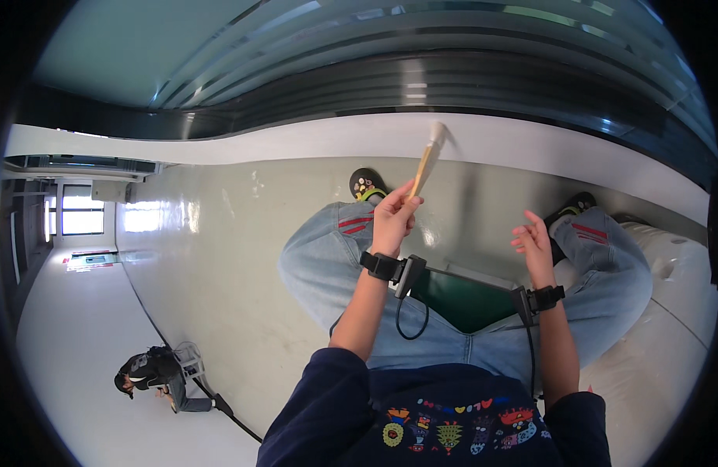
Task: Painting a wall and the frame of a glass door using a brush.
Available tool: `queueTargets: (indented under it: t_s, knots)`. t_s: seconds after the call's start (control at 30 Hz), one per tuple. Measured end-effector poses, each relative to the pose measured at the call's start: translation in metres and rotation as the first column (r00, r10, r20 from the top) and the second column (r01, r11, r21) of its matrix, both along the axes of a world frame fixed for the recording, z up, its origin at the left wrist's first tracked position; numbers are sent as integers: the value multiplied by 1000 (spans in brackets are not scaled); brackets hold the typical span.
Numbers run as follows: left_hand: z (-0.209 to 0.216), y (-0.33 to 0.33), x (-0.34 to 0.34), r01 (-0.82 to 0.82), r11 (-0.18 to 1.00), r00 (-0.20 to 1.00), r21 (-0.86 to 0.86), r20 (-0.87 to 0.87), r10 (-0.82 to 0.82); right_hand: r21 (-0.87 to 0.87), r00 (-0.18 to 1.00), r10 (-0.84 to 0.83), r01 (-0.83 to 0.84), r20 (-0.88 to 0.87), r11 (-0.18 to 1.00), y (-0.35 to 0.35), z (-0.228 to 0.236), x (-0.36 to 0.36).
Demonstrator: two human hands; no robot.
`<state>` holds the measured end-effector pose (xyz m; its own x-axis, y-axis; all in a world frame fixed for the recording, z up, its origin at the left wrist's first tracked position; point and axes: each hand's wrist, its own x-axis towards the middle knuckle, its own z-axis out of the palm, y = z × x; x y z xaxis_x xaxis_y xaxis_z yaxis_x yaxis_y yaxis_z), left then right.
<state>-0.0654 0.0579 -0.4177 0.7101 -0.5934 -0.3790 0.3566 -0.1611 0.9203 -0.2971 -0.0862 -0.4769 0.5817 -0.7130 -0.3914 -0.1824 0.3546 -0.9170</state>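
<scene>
Between thumb and fingers of the left hand [394, 216], a wooden-handled brush [424, 165] is pinched low, perhaps so its pale bristles [438, 133] reach the white wall base [515, 140] just beyond. The left forearm [362, 315] slants forward; right of the grip, the right hand [536, 243] hangs empty, fingers half-curled.

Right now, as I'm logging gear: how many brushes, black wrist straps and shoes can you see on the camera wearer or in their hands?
Brush: 1, in the left hand
Black wrist straps: 2
Shoes: 2
Total: 5
</scene>
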Motion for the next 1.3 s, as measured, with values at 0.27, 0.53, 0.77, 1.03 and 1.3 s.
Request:
queueTargets:
  t_s: [0.27, 0.53, 0.77, 1.03, 1.3]
  knots:
    - [9, 28, 78, 65, 989, 980, 136, 178, -89, -1, 1000, -3, 3, -25, 1000, -4, -7, -6]
    - [15, 85, 140, -64, 990, 964, 129, 263, 28, -23, 998, 21, -22, -52, 1000, -2, -10, -3]
    - [-2, 113, 166, -292, 950, 953, 116, 117, 278, -30, 998, 23, -25, -54, 999, -2, -10, -5]
    - [2, 99, 166, -323, 934, 944, 151, -18, 329, -11, 999, 24, -24, -36, 1000, 0, -10, -4]
    - [26, 53, 83, -236, 969, 967, 75, 113, 227, -64, 998, 42, -44, -44, 997, -1, -3, 0]
